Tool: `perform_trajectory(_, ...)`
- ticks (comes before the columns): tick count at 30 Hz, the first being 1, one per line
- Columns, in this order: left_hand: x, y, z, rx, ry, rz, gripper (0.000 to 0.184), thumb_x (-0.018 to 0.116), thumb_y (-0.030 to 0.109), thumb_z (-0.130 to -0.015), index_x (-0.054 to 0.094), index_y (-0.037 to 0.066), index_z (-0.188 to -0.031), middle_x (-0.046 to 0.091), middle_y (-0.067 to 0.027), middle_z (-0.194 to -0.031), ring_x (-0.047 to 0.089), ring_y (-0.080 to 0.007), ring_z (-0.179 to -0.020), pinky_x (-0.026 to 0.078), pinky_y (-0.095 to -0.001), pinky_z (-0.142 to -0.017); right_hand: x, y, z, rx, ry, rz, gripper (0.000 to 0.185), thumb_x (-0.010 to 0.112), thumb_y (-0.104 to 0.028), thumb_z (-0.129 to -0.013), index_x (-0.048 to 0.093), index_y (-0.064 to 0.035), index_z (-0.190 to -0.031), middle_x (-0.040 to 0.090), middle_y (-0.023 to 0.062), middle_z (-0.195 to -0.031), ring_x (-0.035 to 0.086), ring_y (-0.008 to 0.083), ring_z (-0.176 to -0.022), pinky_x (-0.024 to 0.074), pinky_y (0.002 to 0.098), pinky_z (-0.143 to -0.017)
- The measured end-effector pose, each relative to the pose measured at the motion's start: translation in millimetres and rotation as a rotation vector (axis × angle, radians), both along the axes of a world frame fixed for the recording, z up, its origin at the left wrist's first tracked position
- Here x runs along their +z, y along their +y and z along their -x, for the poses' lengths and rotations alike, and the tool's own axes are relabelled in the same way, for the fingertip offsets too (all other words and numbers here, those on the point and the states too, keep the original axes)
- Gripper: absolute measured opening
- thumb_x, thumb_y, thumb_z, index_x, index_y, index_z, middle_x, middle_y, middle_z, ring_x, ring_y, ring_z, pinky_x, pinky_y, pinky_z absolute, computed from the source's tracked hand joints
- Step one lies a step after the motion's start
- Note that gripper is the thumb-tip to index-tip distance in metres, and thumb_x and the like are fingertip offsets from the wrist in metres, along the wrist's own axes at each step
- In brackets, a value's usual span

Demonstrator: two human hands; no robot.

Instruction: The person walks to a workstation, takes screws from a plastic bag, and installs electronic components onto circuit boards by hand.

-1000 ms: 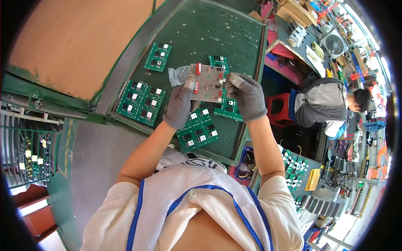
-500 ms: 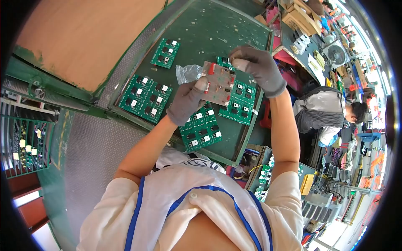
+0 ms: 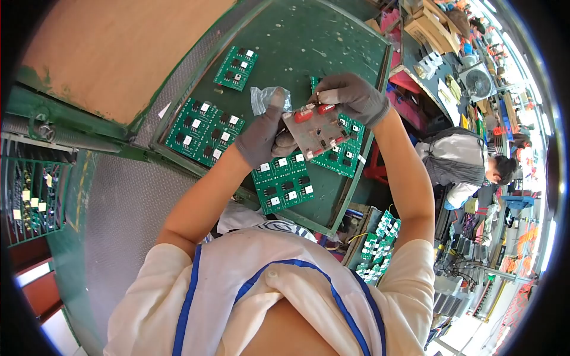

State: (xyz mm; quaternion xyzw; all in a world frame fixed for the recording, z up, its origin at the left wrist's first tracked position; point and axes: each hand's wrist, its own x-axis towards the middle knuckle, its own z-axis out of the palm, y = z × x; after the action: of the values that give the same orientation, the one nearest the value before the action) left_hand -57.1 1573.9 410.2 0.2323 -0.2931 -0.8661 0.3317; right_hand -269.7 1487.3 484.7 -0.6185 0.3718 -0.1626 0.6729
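Over the table [image 3: 297,35], the board [image 3: 314,135] is being pinched by the left hand [image 3: 260,136]; at its edge, perhaps a small part [image 3: 317,97] is being pinched by the right hand [image 3: 360,99], steadiness being needed.

A thin, brownish circuit board [image 3: 314,134] with red blocks and small dark parts is tilted above a green tabletop [image 3: 297,35], gripped at one side by the gloved left hand [image 3: 260,135], with the gloved right hand [image 3: 355,98] at its upper edge. Beneath and around it, green circuit boards [image 3: 285,185] with black components and white squares lie flat, near a crumpled clear plastic bag [image 3: 261,98].
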Motion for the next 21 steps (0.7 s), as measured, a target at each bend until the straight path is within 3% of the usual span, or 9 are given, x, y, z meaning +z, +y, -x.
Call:
perform_trajectory(1, 12.0, 3.4, 1.3, 0.051, 0.012, 0.016, 0.079, 0.031, 0.082, -0.078, 0.056, 0.010, -0.095, 0.035, 0.0070, -0.052, 0.028, -0.0028, -0.038, 0.023, -0.0188, -0.035, -1.0, 3.4, -0.4, 0.003, 0.001, 0.000, 0.028, 0.066, -0.021, -0.081, 0.066, 0.0036, -0.094, 0.064, 0.0072, -0.089, 0.060, 0.0118, -0.078, 0.0484, 0.0255, -0.066)
perform_trajectory(3, 14.6, 4.8, 2.9, 0.098, 0.022, 0.033, 0.081, 0.030, 0.083, -0.077, 0.055, 0.010, -0.098, 0.034, 0.0071, -0.052, 0.028, -0.0029, -0.037, 0.022, -0.0185, -0.035, -3.1, 13.1, -2.1, -0.288, -0.054, -0.061, 0.029, 0.067, -0.022, -0.083, 0.065, 0.0033, -0.097, 0.064, 0.0056, -0.085, 0.061, 0.0128, -0.074, 0.0510, 0.0254, -0.067)
perform_trajectory(6, -9.8, 2.8, 7.1, 0.193, 0.007, 0.016, 0.075, 0.040, 0.078, -0.080, 0.057, 0.007, -0.096, 0.038, 0.0058, -0.053, 0.031, -0.0027, -0.038, 0.023, -0.0195, -0.034, -11.8, 25.5, -4.0, -0.498, 0.007, 0.063, 0.027, 0.067, -0.018, -0.083, 0.064, 0.0045, -0.097, 0.063, 0.0058, -0.084, 0.061, 0.0132, -0.074, 0.0504, 0.0249, -0.066)
perform_trajectory(7, -12.1, 3.0, 8.0, 0.224, -0.147, 0.096, 0.069, 0.047, 0.070, -0.083, 0.058, 0.004, -0.099, 0.044, 0.0045, -0.057, 0.035, -0.0022, -0.041, 0.024, -0.0193, -0.035, -11.2, 31.5, -2.4, -0.502, 0.005, 0.063, 0.027, 0.067, -0.018, -0.083, 0.064, 0.0045, -0.097, 0.063, 0.0058, -0.084, 0.061, 0.0132, -0.074, 0.0504, 0.0249, -0.066)
perform_trajectory(9, -15.5, 4.4, 9.2, 0.252, -0.302, 0.175, 0.063, 0.054, 0.061, -0.086, 0.059, 0.001, -0.103, 0.050, 0.0031, -0.061, 0.038, -0.0018, -0.044, 0.026, -0.0192, -0.037, -8.4, 44.8, 0.0, -0.463, 0.045, 0.078, 0.027, 0.064, -0.021, -0.086, 0.065, 0.0027, -0.099, 0.063, 0.0044, -0.088, 0.058, 0.0108, -0.079, 0.0470, 0.0243, -0.073)
perform_trajectory(11, -1.4, 8.7, 11.4, 0.260, -0.251, 0.241, 0.046, 0.065, 0.037, -0.088, 0.059, -0.003, -0.111, 0.061, -0.0006, -0.077, 0.056, -0.0051, -0.065, 0.043, -0.0224, -0.051, -4.1, 49.8, 1.1, -0.472, 0.113, 0.160, 0.027, 0.065, -0.021, -0.085, 0.065, 0.0023, -0.099, 0.062, 0.0037, -0.087, 0.057, 0.0100, -0.078, 0.0466, 0.0250, -0.073)
perform_trajectory(15, -4.4, 3.3, 15.9, 0.200, -0.219, 0.332, 0.039, 0.062, 0.028, -0.090, 0.059, -0.003, -0.114, 0.064, -0.0034, -0.090, 0.058, -0.0066, -0.077, 0.048, -0.0243, -0.063, 15.0, 39.3, 3.7, -0.352, 0.229, 0.567, 0.021, 0.065, -0.015, -0.078, 0.067, 0.0037, -0.087, 0.064, 0.0087, -0.079, 0.059, 0.0138, -0.074, 0.0477, 0.0290, -0.072)
perform_trajectory(17, -18.9, -5.4, 19.9, 0.176, -0.271, 0.417, 0.036, 0.061, 0.029, -0.091, 0.062, -0.001, -0.111, 0.065, -0.0033, -0.088, 0.058, -0.0071, -0.077, 0.049, -0.0244, -0.064, 23.9, 24.8, 4.3, -0.060, 0.328, 0.732, 0.020, 0.066, -0.016, -0.079, 0.065, 0.0024, -0.088, 0.063, 0.0110, -0.088, 0.058, 0.0183, -0.078, 0.0459, 0.0309, -0.074)
perform_trajectory(21, -15.8, -12.8, 20.2, 0.152, -0.331, 0.477, 0.032, 0.061, 0.029, -0.091, 0.065, 0.002, -0.107, 0.065, -0.0023, -0.086, 0.057, -0.0067, -0.076, 0.048, -0.0242, -0.064, 40.0, 6.7, -3.0, 0.128, 0.530, 0.674, 0.019, 0.068, -0.017, -0.072, 0.067, -0.0003, -0.081, 0.063, 0.0109, -0.078, 0.060, 0.0212, -0.073, 0.0469, 0.0324, -0.071)
